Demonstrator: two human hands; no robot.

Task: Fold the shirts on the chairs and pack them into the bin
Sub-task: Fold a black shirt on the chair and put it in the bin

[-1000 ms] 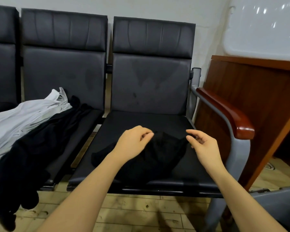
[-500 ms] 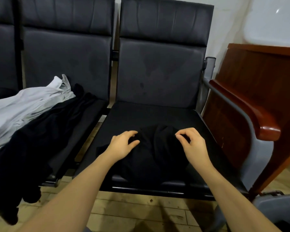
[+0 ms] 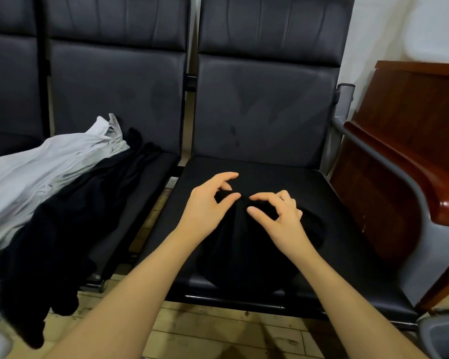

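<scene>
Black shirt point(image 3: 246, 244) lies bunched on the right chair seat point(image 3: 347, 203). Left hand point(image 3: 208, 206) and right hand point(image 3: 278, 213) each pinch its top edge, fingertips nearly meeting. White shirt point(image 3: 36, 172) and black garments point(image 3: 70, 229) heaped on the neighbouring seat

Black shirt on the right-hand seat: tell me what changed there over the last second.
Both hands closed in toward each other: the left hand and right hand, earlier apart at the edges of the black shirt, now pinch its bunched top, fingertips nearly meeting. The white shirt and dark clothes stayed put.
</scene>
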